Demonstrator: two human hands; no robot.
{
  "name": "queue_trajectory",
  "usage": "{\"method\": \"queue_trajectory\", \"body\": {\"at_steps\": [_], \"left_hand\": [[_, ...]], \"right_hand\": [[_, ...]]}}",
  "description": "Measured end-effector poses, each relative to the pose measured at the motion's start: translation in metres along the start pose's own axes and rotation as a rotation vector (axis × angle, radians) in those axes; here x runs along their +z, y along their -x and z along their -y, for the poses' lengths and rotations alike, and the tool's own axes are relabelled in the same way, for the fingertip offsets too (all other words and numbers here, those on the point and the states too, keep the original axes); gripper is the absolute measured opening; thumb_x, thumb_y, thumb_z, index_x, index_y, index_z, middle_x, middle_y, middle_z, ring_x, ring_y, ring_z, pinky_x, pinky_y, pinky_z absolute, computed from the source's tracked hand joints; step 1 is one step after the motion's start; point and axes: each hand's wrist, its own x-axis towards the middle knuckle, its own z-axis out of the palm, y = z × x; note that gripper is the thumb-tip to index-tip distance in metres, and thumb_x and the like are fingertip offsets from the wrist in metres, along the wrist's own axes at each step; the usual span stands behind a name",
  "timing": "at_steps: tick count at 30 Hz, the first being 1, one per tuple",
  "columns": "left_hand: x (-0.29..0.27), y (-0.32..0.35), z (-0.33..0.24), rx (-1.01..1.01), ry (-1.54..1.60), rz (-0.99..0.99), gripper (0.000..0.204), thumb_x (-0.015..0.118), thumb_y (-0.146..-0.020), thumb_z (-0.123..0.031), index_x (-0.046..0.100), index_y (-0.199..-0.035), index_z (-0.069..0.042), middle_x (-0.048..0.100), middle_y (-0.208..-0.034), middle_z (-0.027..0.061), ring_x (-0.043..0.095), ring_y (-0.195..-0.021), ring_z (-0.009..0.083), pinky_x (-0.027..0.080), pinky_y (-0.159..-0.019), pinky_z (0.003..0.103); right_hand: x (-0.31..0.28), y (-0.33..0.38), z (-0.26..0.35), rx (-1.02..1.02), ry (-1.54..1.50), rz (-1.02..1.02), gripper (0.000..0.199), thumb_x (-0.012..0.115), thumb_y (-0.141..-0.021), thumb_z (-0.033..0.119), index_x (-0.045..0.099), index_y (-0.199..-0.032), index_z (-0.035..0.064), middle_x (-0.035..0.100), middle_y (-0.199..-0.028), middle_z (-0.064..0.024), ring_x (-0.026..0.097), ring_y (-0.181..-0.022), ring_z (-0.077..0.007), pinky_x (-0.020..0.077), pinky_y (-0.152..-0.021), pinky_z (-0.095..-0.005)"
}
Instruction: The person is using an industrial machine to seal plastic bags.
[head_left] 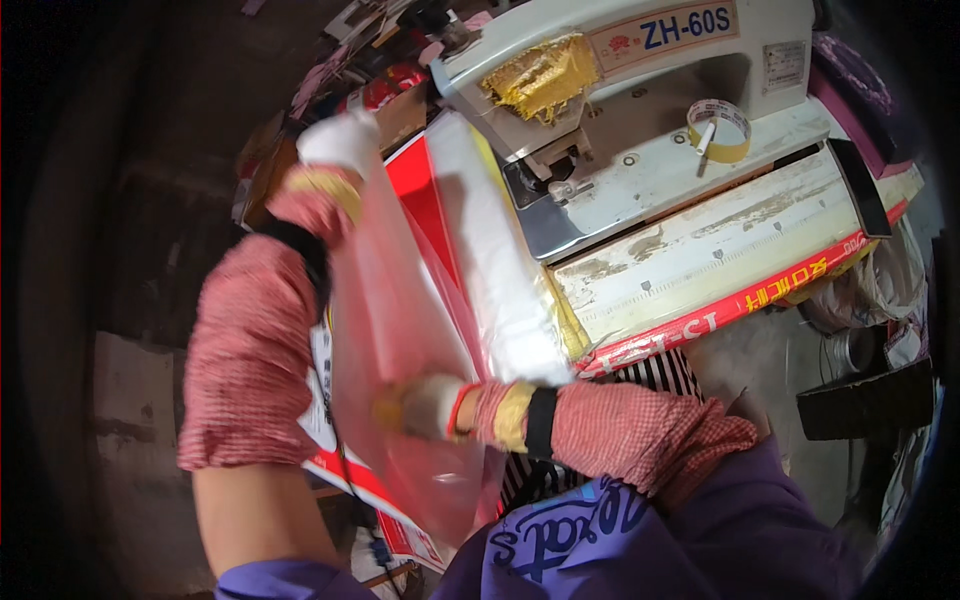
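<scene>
A sheet of translucent pinkish plastic film (375, 290), perhaps a bag, hangs across the middle, blurred by motion. At its upper end is my left hand (342, 145) in a white glove, raised beside the sewing machine and seemingly closed on the film's edge. Lower down, my right hand (428, 405), gloved in white with yellowish fingertips, lies against the film; its fingers are smeared and partly veiled by it. Red and white printed sacks (418, 185) lie beneath and behind the film. A white sack or sheet (500, 270) with a yellow edge rests alongside the machine's bed.
A pale industrial sewing machine (670, 100) fills the upper right, with a yellow cloth patch (545, 78) on its head. On its bed sits a tape roll (720, 130). A worn ledge (700, 250) runs along the front. A dark box (868, 400) stands at right.
</scene>
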Motion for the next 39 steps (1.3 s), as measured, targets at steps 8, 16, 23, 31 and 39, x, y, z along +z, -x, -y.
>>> {"method": "queue_trajectory", "body": {"at_steps": [8, 16, 23, 31, 39], "left_hand": [[-0.104, -0.01, 0.066, -0.099, -0.06, -0.065, 0.033, 0.033, -0.088, -0.023, 0.058, -0.104, -0.007, 0.059, -0.103, 0.0154, 0.056, -0.095, 0.0316, 0.043, -0.083, 0.04], [-0.1, 0.011, 0.058, -0.149, -0.021, 0.032, 0.038, 0.03, -0.091, -0.03, 0.055, -0.109, -0.007, 0.059, -0.104, 0.0148, 0.055, -0.097, 0.0299, 0.042, -0.085, 0.036], [-0.104, 0.008, 0.04, -0.121, -0.043, 0.017, 0.031, 0.034, -0.087, -0.021, 0.059, -0.102, -0.009, 0.059, -0.102, 0.0139, 0.057, -0.094, 0.0313, 0.046, -0.079, 0.041], [-0.108, 0.0, 0.028, -0.06, 0.013, 0.037, 0.036, 0.031, -0.089, -0.026, 0.058, -0.103, -0.006, 0.057, -0.107, 0.014, 0.055, -0.097, 0.0335, 0.043, -0.082, 0.041], [-0.044, -0.052, 0.001, -0.194, 0.303, -0.306, 0.018, 0.051, -0.078, -0.018, 0.057, -0.091, -0.008, 0.062, -0.089, 0.0187, 0.061, -0.084, 0.0301, 0.05, -0.07, 0.038]], "right_hand": [[-0.008, 0.156, -0.03, 0.195, -0.107, -0.067, 0.024, 0.052, -0.076, 0.019, 0.057, -0.096, 0.0069, 0.059, -0.088, -0.0148, 0.058, -0.084, -0.0283, 0.0467, -0.068, -0.0379], [-0.089, 0.163, 0.019, 0.699, -0.625, -1.03, 0.035, 0.062, -0.074, 0.017, 0.053, -0.106, 0.0051, 0.058, -0.076, -0.0079, 0.057, -0.069, -0.0194, 0.046, -0.061, -0.03], [-0.089, 0.163, 0.053, 0.554, -0.192, -0.995, 0.042, 0.06, -0.075, 0.016, 0.047, -0.114, 0.0052, 0.061, -0.075, -0.0081, 0.059, -0.067, -0.0237, 0.0461, -0.06, -0.0367], [-0.111, 0.152, 0.018, 0.853, -0.695, -0.393, 0.029, 0.059, -0.075, 0.026, 0.057, -0.091, 0.0017, 0.059, -0.073, -0.0107, 0.059, -0.063, -0.0171, 0.0451, -0.057, -0.0317], [-0.069, 0.091, 0.026, 0.266, -0.572, -0.964, 0.023, 0.054, -0.078, 0.019, 0.055, -0.095, 0.0029, 0.059, -0.074, -0.0087, 0.058, -0.063, -0.0193, 0.0471, -0.058, -0.032]]}}
